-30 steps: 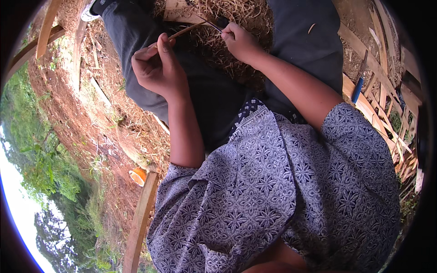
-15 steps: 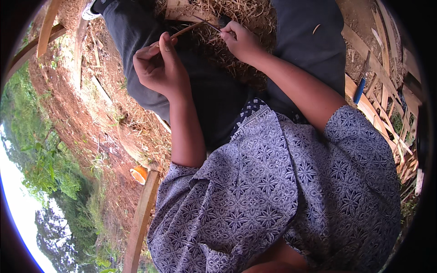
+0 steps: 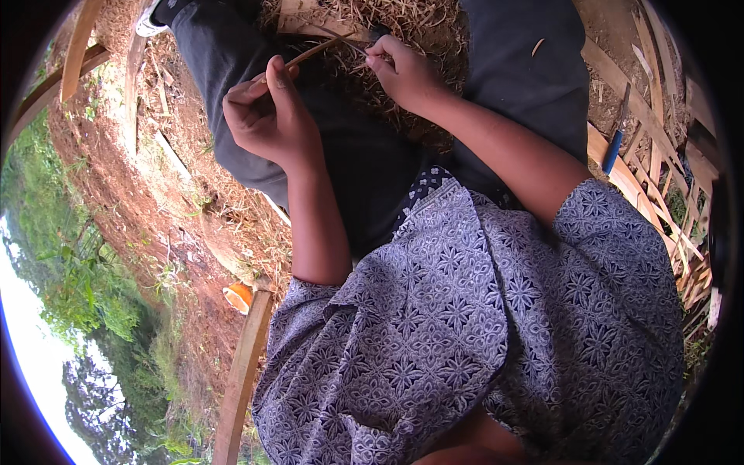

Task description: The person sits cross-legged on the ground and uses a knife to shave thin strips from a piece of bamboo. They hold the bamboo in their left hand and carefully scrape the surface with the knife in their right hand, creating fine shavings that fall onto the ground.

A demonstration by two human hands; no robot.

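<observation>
My left hand pinches a slim strip of split wood or bamboo between thumb and fingers. The strip slants up and right toward my other hand. In my closed right hand is a thin, dark, pointed blade, its handle hidden by the fingers. Blade and strip cross just left of that hand; whether the edge bites into the wood is too small to tell. Both hands are held above the gap between my dark-trousered legs, over a litter of shavings.
A flat piece of wood lies among the shavings beyond my hands. On my right are many split slats and a blue-handled knife. A wooden post and an orange object are at left, on reddish soil.
My right hand has shifted slightly left and up, the blade moving with it along the strip. My left hand has barely moved.
</observation>
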